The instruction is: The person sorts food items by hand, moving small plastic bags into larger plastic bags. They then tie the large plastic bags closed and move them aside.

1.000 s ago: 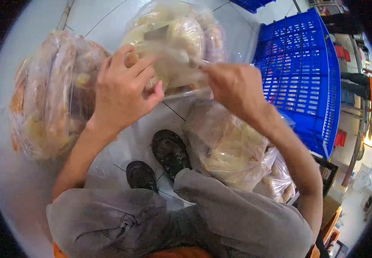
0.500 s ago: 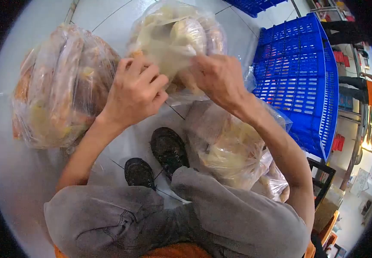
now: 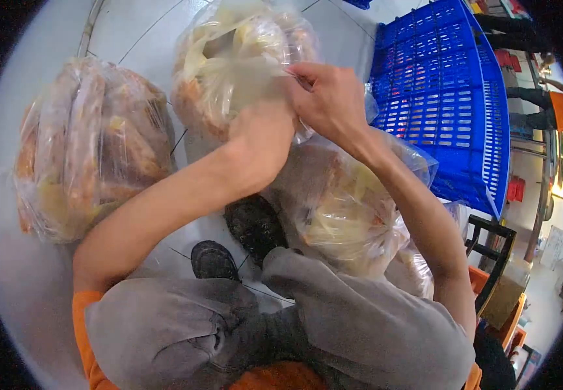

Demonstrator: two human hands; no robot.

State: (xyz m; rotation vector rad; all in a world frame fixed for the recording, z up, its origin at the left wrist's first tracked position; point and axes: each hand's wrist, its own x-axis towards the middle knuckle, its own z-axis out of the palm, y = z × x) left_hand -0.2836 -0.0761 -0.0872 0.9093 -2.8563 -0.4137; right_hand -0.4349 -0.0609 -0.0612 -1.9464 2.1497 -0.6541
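Observation:
A large clear plastic bag (image 3: 197, 107) of bread-like items stands at the top centre, with a thin yellowish plastic bag (image 3: 245, 75) over it, blurred by motion. My right hand (image 3: 327, 94) pinches the edge of the thin bag. Beside it, my left hand (image 3: 265, 127) is blurred at the front of the thin bag, its fingers hidden. Another full clear bag (image 3: 93, 149) sits on the left. A third filled bag (image 3: 343, 214) lies under my right forearm.
Blue plastic crates (image 3: 424, 91) stand at the right. Beyond them are a black frame (image 3: 493, 253), a cardboard box (image 3: 508, 292) and a person in dark trousers (image 3: 528, 97). My shoes (image 3: 255, 227) rest on the tiled floor (image 3: 145, 32).
My left hand has moved right, close to my right hand, and its forearm now crosses the centre. The camera view has shifted slightly.

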